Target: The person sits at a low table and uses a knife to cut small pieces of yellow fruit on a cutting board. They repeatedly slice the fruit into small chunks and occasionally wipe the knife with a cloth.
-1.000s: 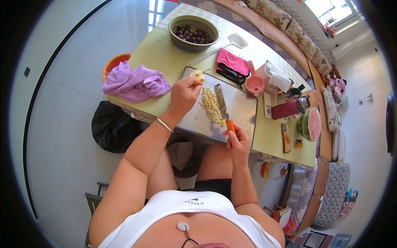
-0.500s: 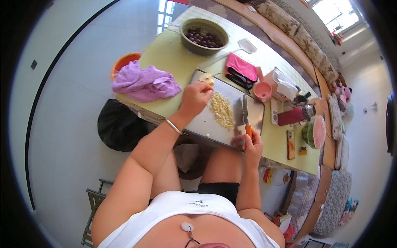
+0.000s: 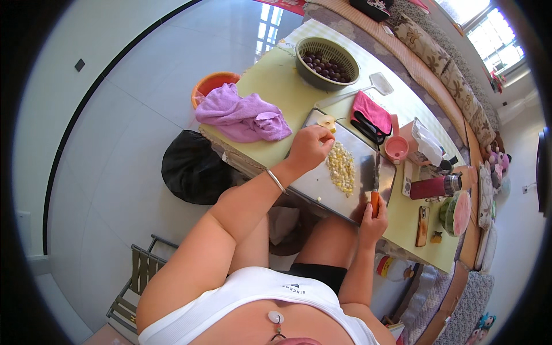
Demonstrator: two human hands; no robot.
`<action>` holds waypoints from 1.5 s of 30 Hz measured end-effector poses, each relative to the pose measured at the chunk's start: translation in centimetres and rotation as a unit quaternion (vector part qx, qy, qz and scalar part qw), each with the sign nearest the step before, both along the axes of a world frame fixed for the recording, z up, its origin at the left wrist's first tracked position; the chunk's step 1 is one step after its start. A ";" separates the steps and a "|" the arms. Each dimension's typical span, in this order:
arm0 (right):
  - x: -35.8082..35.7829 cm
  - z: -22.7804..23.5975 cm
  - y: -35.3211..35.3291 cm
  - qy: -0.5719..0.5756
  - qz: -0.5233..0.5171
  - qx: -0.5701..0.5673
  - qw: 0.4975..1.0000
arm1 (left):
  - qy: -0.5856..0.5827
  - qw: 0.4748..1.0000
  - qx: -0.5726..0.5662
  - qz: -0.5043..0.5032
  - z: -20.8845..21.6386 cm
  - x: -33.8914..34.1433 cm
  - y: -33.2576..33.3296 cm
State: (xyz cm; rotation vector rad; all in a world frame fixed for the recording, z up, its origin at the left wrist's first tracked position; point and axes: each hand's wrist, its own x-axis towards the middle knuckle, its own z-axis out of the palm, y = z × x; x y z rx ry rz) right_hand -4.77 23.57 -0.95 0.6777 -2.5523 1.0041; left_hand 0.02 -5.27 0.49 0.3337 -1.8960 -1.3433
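Observation:
A silvery rectangular board lies at the table's near edge, with a spread of small chopped pale-yellow and white pieces across its middle. Above the left part of it is my left hand, its thumb and fingers pinched together; anything between the fingertips is too small to make out. Just beyond those fingers sits a larger pale-yellow cut piece. My right hand grips the orange handle of a knife at the board's right side, blade pointing away from me.
A colander of dark round fruit stands at the back, beside a white-ended spatula. Left are a purple cloth and an orange basin. To the right are a pink cloth, pink cup, bottle, phone and cut watermelon.
The whole view has shifted, so the table sits farther right and lower. Both hands keep nearly the same places over the board; the knife blade now shows narrower.

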 end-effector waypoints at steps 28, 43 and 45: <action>0.3 -0.7 -0.8 0.080 -0.024 0.049 0.995 | 0.074 0.970 -0.220 -0.068 -0.5 1.4 4.3; -0.3 -0.7 -0.5 0.092 -0.016 0.064 0.994 | -0.028 0.960 -0.277 0.019 -1.5 1.7 6.0; -0.1 -0.7 -0.3 0.085 -0.014 0.062 0.994 | -0.022 0.984 -0.178 0.007 -1.7 1.6 6.0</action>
